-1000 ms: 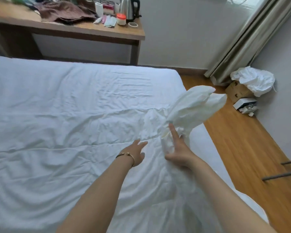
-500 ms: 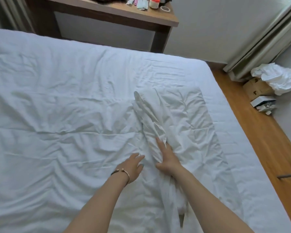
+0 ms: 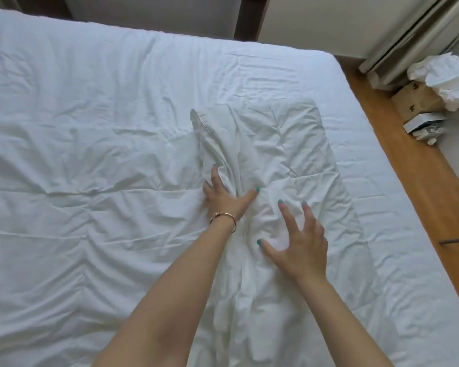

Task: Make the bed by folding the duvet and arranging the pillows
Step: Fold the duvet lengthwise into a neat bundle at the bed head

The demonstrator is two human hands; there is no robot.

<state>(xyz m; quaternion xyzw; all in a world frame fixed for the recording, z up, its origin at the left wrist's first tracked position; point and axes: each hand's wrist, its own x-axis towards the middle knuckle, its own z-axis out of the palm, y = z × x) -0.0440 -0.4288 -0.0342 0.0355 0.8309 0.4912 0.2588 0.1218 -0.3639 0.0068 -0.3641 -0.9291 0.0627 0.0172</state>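
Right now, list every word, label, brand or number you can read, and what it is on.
None can be read.
Cardboard box on the floor: dark marks, too blurred to read.
White box beside it: no legible print.
Duvet, bracelet: no text.

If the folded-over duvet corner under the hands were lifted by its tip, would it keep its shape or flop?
Probably flop: the folded duvet corner lies creased and bunched, with no stiff edge. It looks thin and light, so it should lift easily. The left hand presses flat on it, suggesting the fold may shift unless held.
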